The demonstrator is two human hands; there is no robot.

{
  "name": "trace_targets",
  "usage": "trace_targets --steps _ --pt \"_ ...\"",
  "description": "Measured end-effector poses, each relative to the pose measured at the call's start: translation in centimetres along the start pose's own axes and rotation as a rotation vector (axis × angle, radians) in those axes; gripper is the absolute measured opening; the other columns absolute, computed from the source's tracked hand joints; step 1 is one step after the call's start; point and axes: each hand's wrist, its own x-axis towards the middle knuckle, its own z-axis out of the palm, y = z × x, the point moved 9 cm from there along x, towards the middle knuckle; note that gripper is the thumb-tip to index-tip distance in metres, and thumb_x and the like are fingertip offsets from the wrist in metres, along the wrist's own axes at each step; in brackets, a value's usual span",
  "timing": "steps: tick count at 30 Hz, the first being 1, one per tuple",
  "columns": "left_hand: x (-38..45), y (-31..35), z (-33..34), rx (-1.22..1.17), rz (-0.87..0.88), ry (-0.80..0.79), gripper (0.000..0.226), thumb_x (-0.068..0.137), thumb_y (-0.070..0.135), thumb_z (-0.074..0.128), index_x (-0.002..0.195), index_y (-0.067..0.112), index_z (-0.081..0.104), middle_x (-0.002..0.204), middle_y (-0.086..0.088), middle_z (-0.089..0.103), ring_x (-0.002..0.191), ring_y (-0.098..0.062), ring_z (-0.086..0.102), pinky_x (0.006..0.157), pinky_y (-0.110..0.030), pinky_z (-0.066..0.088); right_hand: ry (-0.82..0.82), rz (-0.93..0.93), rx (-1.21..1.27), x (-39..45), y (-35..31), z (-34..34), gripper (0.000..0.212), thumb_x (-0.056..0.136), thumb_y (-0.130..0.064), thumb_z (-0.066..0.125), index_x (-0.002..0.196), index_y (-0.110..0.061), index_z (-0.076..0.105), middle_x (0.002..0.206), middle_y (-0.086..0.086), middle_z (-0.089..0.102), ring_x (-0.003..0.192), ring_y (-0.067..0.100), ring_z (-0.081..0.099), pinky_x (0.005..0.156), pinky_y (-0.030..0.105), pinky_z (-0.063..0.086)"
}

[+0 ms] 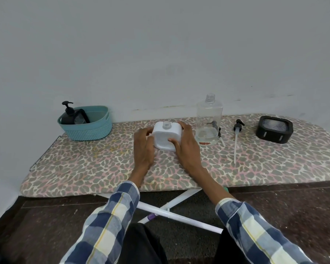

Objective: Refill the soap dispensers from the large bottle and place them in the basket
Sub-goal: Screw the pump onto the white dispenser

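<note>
- Both hands are on the white dispenser [167, 137]: my right hand [187, 147] wraps its right side, thumb across the front face and fingers curled round the back, while my left hand [143, 147] rests against its left edge, fingers bent at the corner.
- Head view, the only 1: the white dispenser stands upright near the middle of the board [122, 168], its neck open, with no pump fitted.
- Just to its right stands the clear bottle [209, 121], cap off, with only a shallow layer of liquid at the bottom. I take this for the large refill bottle, and there is little left in it.
- 1 loose pump [236, 138] lies flat on the board right of the bottle. Something dark shows through and behind the bottle's base; I cannot tell whether it is a second pump.
- A black tray [272, 131] sits well apart at the far right.
- The basket [88, 124] at the far left already holds 1 black dispenser [68, 113] with its pump on, plus another dark item leaning beside it.
- My reading: 1 dispenser is done and stowed. The white one is opaque, so I cannot tell its fill level.
- Left to do, as I judge it: fit a pump to the white dispenser and set it in the basket, after topping it up if needed.
</note>
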Motion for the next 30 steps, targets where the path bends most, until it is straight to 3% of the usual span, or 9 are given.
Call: trace_targets --steps 3,6,10,13,16,19,23,27,30 --pt "0.2 -2.1 -1.6 -0.115 -0.196 0.165 0.042 0.096 0.029 0.042 0.121 0.010 0.071 0.122 -0.002 0.065 0.116 -0.019 0.056 0.104 -0.040 0.047 0.022 0.041 0.007 0.1 0.4 -0.3 0.055 0.104 -0.035 0.065 0.150 -0.018 0.040 0.140 0.006 0.053 0.112 0.031 0.065 0.072 0.037 0.047" --pt "0.3 -3.9 -1.9 -0.025 -0.319 0.202 0.032 0.104 0.017 0.049 0.129 0.013 0.068 0.130 -0.001 0.063 0.121 -0.019 0.057 0.110 -0.046 0.049 0.042 0.043 -0.014 -0.1 0.5 -0.6 0.055 0.104 -0.036 0.065 0.150 -0.019 0.042 0.141 0.005 0.053 0.113 0.031 0.065 0.071 0.035 0.046" --pt "0.8 -4.2 -1.0 0.148 -0.279 0.107 0.036 0.099 0.015 0.064 0.135 0.010 0.066 0.133 -0.007 0.063 0.126 -0.027 0.055 0.111 -0.041 0.046 0.065 0.034 -0.021 -0.3 0.5 -1.1 0.057 0.103 -0.039 0.067 0.150 -0.019 0.042 0.141 0.004 0.054 0.115 0.028 0.064 0.073 0.038 0.052" --pt "1.1 -4.1 -0.3 0.314 -0.223 0.037 0.043 0.099 0.025 0.070 0.140 0.014 0.065 0.134 -0.008 0.064 0.128 -0.032 0.049 0.103 -0.040 0.040 0.062 0.027 -0.010 -0.3 0.5 -1.1 0.058 0.103 -0.045 0.066 0.150 -0.018 0.043 0.141 0.003 0.054 0.116 0.027 0.064 0.076 0.039 0.054" --pt "1.3 -4.0 0.5 0.459 -0.192 -0.021 0.038 0.098 0.035 0.070 0.133 0.021 0.069 0.131 -0.007 0.065 0.123 -0.035 0.048 0.097 -0.044 0.039 0.066 0.026 0.000 -0.3 0.5 -1.1 0.059 0.104 -0.046 0.065 0.150 -0.018 0.042 0.141 0.003 0.055 0.117 0.028 0.064 0.077 0.042 0.057" --pt "1.4 -3.9 0.2 0.469 -0.248 0.023 0.029 0.100 0.034 0.068 0.127 0.023 0.067 0.129 -0.003 0.066 0.128 -0.032 0.045 0.102 -0.047 0.034 0.064 0.030 -0.007 -0.3 0.5 -1.2 0.059 0.103 -0.044 0.066 0.151 -0.019 0.041 0.142 0.004 0.056 0.119 0.029 0.064 0.079 0.045 0.058" --pt "1.4 -2.9 -0.8 0.276 -0.296 0.125 0.026 0.107 0.028 0.062 0.133 0.021 0.063 0.120 0.001 0.062 0.134 -0.030 0.043 0.107 -0.049 0.033 0.041 0.047 -0.007 -0.4 0.7 -1.0 0.061 0.104 -0.040 0.066 0.153 -0.017 0.040 0.143 0.007 0.056 0.121 0.032 0.063 0.081 0.046 0.057" --pt "2.8 -0.7 -2.1 0.207 -0.050 0.106 0.027 0.112 0.019 0.053 0.138 0.012 0.058 0.131 -0.010 0.065 0.124 -0.036 0.056 0.103 -0.051 0.047 0.015 0.043 0.015 -0.1 0.7 -0.7 0.057 0.107 -0.033 0.062 0.156 -0.017 0.040 0.145 0.007 0.052 0.119 0.030 0.061 0.077 0.037 0.049" --pt "3.4 1.0 -3.4 0.261 0.131 0.084 0.028 0.112 0.008 0.048 0.138 0.014 0.055 0.129 -0.007 0.063 0.113 -0.028 0.057 0.097 -0.047 0.050 -0.030 0.052 0.060 0.1 0.9 -0.2 0.055 0.110 -0.020 0.055 0.161 -0.018 0.036 0.148 0.007 0.048 0.117 0.028 0.059 0.077 0.032 0.042"
